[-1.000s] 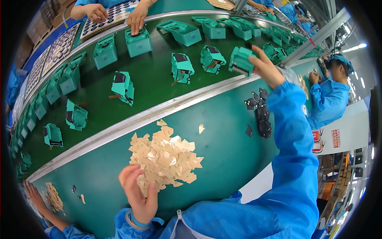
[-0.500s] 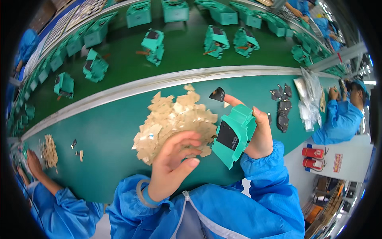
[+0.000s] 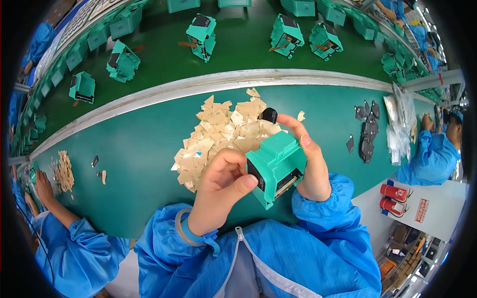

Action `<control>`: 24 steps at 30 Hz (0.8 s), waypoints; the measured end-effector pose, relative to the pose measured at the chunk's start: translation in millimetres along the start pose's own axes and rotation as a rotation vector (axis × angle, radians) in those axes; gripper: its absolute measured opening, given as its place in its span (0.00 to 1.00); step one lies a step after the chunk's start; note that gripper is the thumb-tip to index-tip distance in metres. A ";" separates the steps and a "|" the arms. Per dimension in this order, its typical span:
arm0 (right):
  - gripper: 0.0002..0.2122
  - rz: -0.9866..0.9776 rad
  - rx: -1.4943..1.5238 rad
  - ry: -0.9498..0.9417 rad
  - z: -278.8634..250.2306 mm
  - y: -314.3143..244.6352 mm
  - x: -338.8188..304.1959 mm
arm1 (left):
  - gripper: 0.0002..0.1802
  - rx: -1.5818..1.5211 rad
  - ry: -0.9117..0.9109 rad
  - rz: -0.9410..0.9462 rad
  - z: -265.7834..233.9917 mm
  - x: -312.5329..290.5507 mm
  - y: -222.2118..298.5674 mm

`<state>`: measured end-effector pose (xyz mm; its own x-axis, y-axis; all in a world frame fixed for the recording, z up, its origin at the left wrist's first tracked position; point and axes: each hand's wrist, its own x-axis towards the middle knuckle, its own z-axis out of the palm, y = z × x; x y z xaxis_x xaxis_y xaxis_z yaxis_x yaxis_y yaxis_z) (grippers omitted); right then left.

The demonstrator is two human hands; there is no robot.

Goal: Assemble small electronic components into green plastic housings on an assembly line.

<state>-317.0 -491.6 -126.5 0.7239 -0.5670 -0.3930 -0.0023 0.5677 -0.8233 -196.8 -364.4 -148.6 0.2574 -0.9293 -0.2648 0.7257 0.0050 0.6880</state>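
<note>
A green plastic housing [image 3: 280, 146] is held in front of me, tilted, with a dark opening and a metallic strip on its lower side. My right hand [image 3: 314, 166] grips it from the right. At that hand's outstretched index fingertip is a small black sticker [image 3: 269, 115], apart from the housing. Another black sticker [image 3: 254, 175] covers the housing's left face. The thumb and bent fingers of my left hand [image 3: 221, 186] close on that left side, the thumb against the sticker. Behind my hands lies a heap of beige backing-paper pieces [image 3: 218, 129].
Black stickers [image 3: 367, 131] and clear plastic bags [image 3: 395, 126] lie on the table's right side. Beyond a metal rail [image 3: 198, 89], several green housings [image 3: 201, 37] stand on a green belt. Co-workers sit at left [image 3: 74, 253] and right [image 3: 432, 151]. Fire extinguishers [image 3: 392, 193] stand at right.
The housing has turned, its stickered face now toward the left. My left hand has gone from open beside it to gripping its left side. The housings beyond the rail appear shifted in view.
</note>
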 end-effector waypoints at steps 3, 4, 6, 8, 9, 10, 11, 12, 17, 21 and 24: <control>0.26 -0.031 -0.026 -0.012 -3.3 -3.1 -0.1 | 0.16 -0.043 0.026 -0.064 -3.2 2.8 -1.9; 0.27 -0.025 -0.013 -0.023 -4.3 -3.6 0.0 | 0.16 -0.039 0.025 -0.066 -2.8 3.6 -1.5; 0.27 -0.083 -0.043 -0.052 -13.3 0.1 0.2 | 0.18 -0.011 0.074 -0.016 -1.0 4.7 0.9; 0.32 -0.151 -0.052 -0.099 -20.9 -0.6 0.6 | 0.20 0.003 0.029 0.014 2.4 6.7 4.4; 0.32 -0.154 -0.047 -0.097 -20.6 0.9 -0.6 | 0.21 0.011 -0.013 0.047 3.4 7.7 5.4; 0.35 -0.296 -0.117 -0.091 -19.3 2.5 -3.7 | 0.21 0.015 -0.019 0.045 4.8 8.7 5.4; 0.38 -0.437 -0.187 -0.083 -18.4 3.9 -5.0 | 0.23 0.007 0.007 0.057 6.0 9.3 5.2; 0.46 -0.585 -0.248 -0.059 -21.9 10.3 -1.7 | 0.26 -0.002 0.034 0.068 7.2 9.9 5.0; 0.51 -0.977 -0.656 -0.137 -26.2 7.7 0.7 | 0.28 0.019 0.017 0.034 2.0 8.0 3.8; 0.55 -1.024 -0.802 -0.188 -30.3 11.0 -1.7 | 0.27 0.142 -0.009 0.179 1.2 9.3 2.0; 0.56 -1.111 -0.800 -0.098 -29.2 14.8 -3.7 | 0.27 0.249 -0.055 0.324 -2.2 13.3 -1.7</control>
<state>-339.8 -498.5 -149.2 0.6514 -0.4300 0.6251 0.2361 -0.6681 -0.7056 -193.2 -375.9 -154.8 0.4076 -0.9129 0.0243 0.4345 0.2172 0.8741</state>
